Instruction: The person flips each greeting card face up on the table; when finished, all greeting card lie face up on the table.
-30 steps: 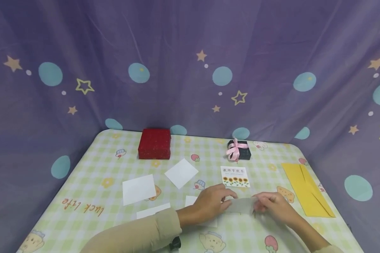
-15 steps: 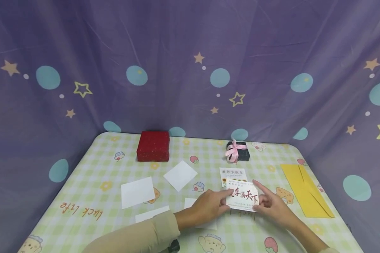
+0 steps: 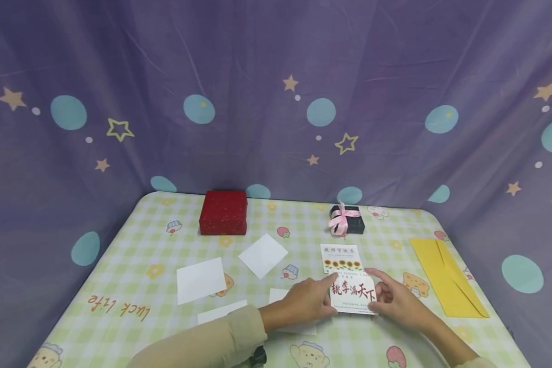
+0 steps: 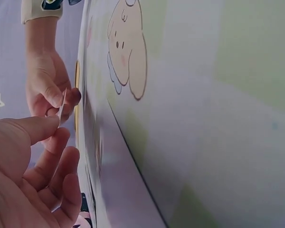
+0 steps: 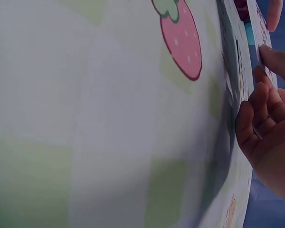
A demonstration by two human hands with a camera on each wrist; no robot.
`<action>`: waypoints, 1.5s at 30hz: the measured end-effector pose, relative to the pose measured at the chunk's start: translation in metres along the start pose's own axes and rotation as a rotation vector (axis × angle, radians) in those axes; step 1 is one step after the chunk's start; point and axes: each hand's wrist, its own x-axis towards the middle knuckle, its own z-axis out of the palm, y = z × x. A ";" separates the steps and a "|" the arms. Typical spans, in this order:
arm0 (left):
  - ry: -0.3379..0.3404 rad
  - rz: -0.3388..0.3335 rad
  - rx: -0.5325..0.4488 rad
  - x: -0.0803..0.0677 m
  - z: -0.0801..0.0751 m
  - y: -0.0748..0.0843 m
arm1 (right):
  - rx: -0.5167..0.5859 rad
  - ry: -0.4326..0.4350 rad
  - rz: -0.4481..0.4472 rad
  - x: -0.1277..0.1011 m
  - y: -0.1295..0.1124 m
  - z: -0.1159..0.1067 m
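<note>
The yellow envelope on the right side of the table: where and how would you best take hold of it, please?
The yellow envelope lies flat with its long right edge near the table edge. Probably pinch that edge from the right side, thumb on top, since nothing lies on it.

Head view: looks forward and down at the table [image 3: 133, 266].
Wrist views: very close, low by the tablecloth — sideways.
Shared: the card [image 3: 353, 293] — seen in all three.

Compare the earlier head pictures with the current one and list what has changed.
The white card with red calligraphy, edge-on and unreadable a second ago, has been turned face up and lowered toward the checked tablecloth. Left hand and right hand still pinch its side edges. The sunflower card, red box, ribboned black box, yellow envelope and blank white papers stayed put.
</note>
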 end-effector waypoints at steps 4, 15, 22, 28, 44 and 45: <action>-0.045 -0.022 0.025 0.001 0.004 0.002 | 0.001 -0.027 -0.011 0.000 0.000 -0.002; -0.113 -0.013 0.125 0.002 0.012 0.005 | -0.094 -0.081 0.002 0.003 -0.001 -0.006; -0.115 0.005 0.158 0.005 0.014 0.006 | -0.150 -0.107 0.001 0.005 0.003 -0.006; -0.132 -0.021 0.135 0.005 0.014 0.006 | -0.168 -0.115 -0.003 0.006 0.003 -0.005; -0.151 -0.005 0.210 0.012 0.017 0.003 | -0.264 -0.093 0.031 0.008 0.002 0.000; -0.153 -0.010 0.218 0.012 0.017 0.004 | -0.265 -0.092 0.039 0.008 0.002 0.000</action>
